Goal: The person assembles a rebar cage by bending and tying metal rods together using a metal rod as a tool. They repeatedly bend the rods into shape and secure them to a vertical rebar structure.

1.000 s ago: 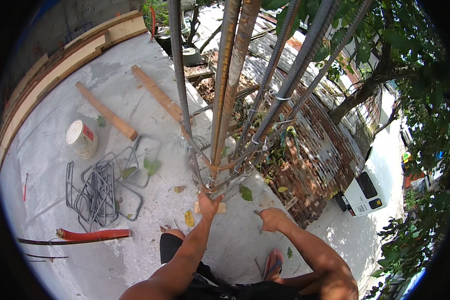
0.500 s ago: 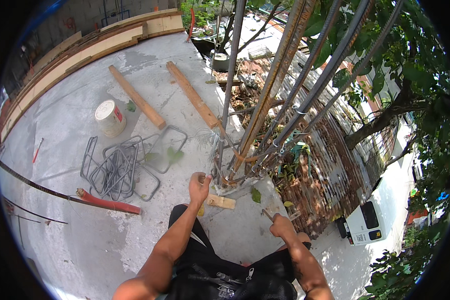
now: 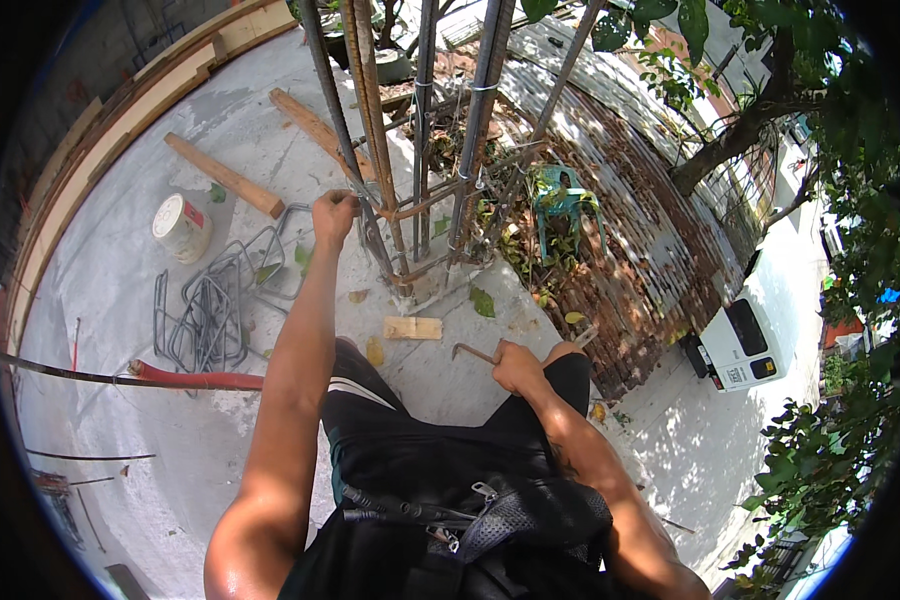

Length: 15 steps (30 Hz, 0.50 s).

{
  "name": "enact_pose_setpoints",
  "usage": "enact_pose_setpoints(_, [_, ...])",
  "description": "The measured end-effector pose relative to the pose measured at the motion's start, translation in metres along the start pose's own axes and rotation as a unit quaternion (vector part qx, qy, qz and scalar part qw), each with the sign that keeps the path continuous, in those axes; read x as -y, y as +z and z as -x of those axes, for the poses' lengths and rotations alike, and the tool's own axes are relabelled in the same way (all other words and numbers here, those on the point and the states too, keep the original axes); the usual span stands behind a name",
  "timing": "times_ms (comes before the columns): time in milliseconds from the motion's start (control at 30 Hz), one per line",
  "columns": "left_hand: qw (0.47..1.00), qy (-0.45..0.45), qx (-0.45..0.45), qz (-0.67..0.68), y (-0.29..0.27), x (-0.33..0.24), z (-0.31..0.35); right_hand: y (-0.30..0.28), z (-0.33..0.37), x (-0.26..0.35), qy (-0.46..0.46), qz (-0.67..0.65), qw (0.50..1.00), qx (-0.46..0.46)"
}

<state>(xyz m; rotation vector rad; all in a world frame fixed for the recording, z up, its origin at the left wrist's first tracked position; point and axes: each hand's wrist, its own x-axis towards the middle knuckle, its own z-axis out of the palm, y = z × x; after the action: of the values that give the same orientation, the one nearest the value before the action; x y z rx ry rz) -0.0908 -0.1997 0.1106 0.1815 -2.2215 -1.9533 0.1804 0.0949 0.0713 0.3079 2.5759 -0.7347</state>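
Note:
My left hand (image 3: 335, 214) is raised at the near left corner of a cage of upright steel rebars (image 3: 467, 130). Its fingers are pinched together beside a leaning bar, and whatever they hold is too small to make out. A square rebar stirrup (image 3: 425, 206) rings the uprights, with thin tie wire (image 3: 480, 183) at some crossings. Lower and to the right, my right hand (image 3: 518, 367) is wrapped around a hooked metal tool (image 3: 473, 353), its bent tip pointing left. Between the hands, a short wood block (image 3: 413, 328) lies on the concrete.
Loose bent stirrups (image 3: 208, 315) are heaped at left near a white bucket (image 3: 181, 228). Two timbers lie beyond, one a plank (image 3: 225, 176). A red-sleeved bar (image 3: 195, 378) crosses at left. Right of the cage are a rusty corrugated roof (image 3: 620, 250) and a green chair (image 3: 562, 205).
My left hand has reached forward and left to the cage's corner. My right hand, still gripping the hooked tool, has moved up and left in view. The view has shifted too.

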Motion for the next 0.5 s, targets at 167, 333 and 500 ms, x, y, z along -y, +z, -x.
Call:
enact_pose_setpoints(167, [0.972, -0.034, 0.023, -0.230, 0.003, -0.001, -0.016, 0.003, 0.017, -0.003, -0.003, 0.008, 1.000, 0.005])
enact_pose_setpoints(333, [0.921, 0.111, -0.002, -0.375, -0.001, -0.007, -0.019, 0.016, 0.033, -0.003, 0.030, 0.022, 0.999, 0.001])
enact_pose_setpoints(500, [0.993, 0.063, 0.061, -0.077, -0.011, -0.018, -0.002, 0.029, 0.042, -0.012, 0.039, 0.074, 0.994, 0.077])
